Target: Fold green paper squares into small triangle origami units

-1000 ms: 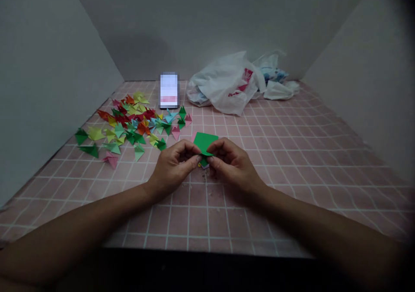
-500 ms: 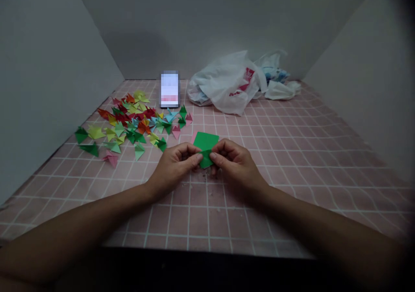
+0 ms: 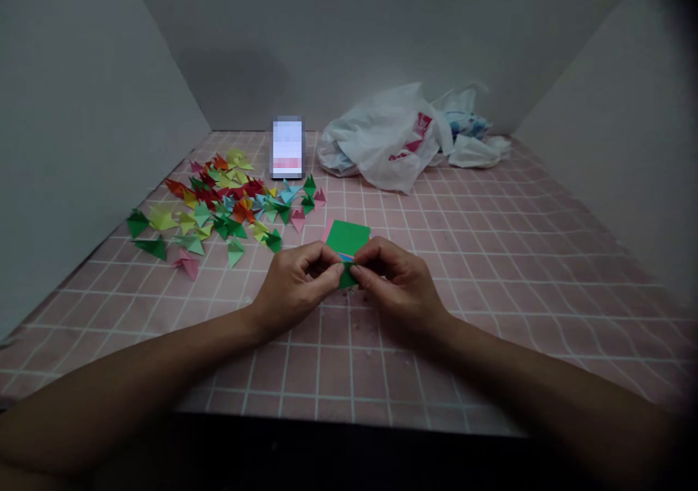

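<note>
Between my two hands is a small piece of folded green paper (image 3: 346, 278), pinched along its upper edge. My left hand (image 3: 299, 278) grips its left side between thumb and fingertips. On the right side, my right hand (image 3: 400, 278) pinches it the same way, and the fingertips of both hands nearly meet. Just beyond the fingers lies a stack of square paper sheets (image 3: 347, 237), green on top, with pink and blue edges showing. The fingers hide part of the folded paper and the near side of the stack.
Many folded paper pieces (image 3: 221, 207) in several colours spread over the left of the checked tablecloth (image 3: 491, 258). A phone (image 3: 287, 149) with a lit, blurred screen stands behind them. White plastic bags (image 3: 382, 142) lie at the back. Pale walls enclose three sides.
The green paper has tilted and dropped slightly, so less of its face shows. My fingertips have drawn closer together along its edge. The stack's blue edge now shows.
</note>
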Demonstrator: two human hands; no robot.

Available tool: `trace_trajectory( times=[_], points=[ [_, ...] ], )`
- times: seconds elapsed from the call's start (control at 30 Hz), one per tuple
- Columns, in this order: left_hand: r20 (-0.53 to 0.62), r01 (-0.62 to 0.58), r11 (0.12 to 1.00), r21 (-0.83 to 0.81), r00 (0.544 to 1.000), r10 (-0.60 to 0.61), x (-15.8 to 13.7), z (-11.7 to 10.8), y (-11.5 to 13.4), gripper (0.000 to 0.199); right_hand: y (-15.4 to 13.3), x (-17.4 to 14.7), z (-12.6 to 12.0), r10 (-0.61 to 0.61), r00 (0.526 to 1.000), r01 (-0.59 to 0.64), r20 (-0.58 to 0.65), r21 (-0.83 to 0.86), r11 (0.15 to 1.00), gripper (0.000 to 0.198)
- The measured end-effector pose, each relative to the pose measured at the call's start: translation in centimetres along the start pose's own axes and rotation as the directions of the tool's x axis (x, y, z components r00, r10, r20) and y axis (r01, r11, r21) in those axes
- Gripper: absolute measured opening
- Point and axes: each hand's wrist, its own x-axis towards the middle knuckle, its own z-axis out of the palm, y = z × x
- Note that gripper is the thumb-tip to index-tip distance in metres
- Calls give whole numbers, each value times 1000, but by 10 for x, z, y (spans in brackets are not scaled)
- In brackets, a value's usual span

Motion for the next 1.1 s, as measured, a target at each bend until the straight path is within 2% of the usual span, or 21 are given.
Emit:
trace_trajectory(
  times=[0.13,0.23,0.3,0.37,0.47,0.53,0.63,0.7,0.77,0.83,0.9,1.0,1.1],
  points=[
    [-12,-96,993,67,995,97,1,0,-1,8,-4,0,-2,-150,989,148,-14,-122,982,12],
    [-46,-251,961,115,965,257,0,-1,-2,6,-8,0,-5,-259,966,255,-18,-132,958,10],
    [-86,-382,910,164,913,399,1,-3,-3,10,-11,0,-6,-174,983,172,-58,-28,985,11],
    [-112,-499,833,240,838,534,1,-5,-4,12,-13,0,-5,6,998,2,-60,140,990,18],
    [-81,-606,715,349,741,667,3,-9,-7,15,-14,0,-1,233,968,-251,96,391,885,29],
    [-40,-637,673,376,715,698,3,-10,-10,16,-15,0,1,316,928,-372,196,487,790,30],
    [-3,-650,667,364,715,699,5,-9,-12,17,-15,1,1,383,894,-445,233,562,697,27],
    [-21,-616,715,330,753,658,5,-7,-12,18,-14,1,0,402,889,-449,220,590,671,25],
    [-83,-508,827,240,838,539,5,-5,-12,19,-11,3,-1,403,893,-437,199,595,674,23],
    [-148,-324,945,48,933,328,4,-3,-10,15,-8,4,-2,393,900,-426,190,579,695,22],
    [-135,-104,975,-198,988,77,4,-2,-8,11,-6,5,-3,383,904,-420,188,550,722,24],
    [5,162,892,-422,984,-176,4,-2,-5,16,-5,6,-4,375,905,-423,200,500,756,25],
    [94,279,829,-484,959,-268,4,0,-5,17,-5,6,-4,380,907,-421,183,462,781,26]
  ],
)
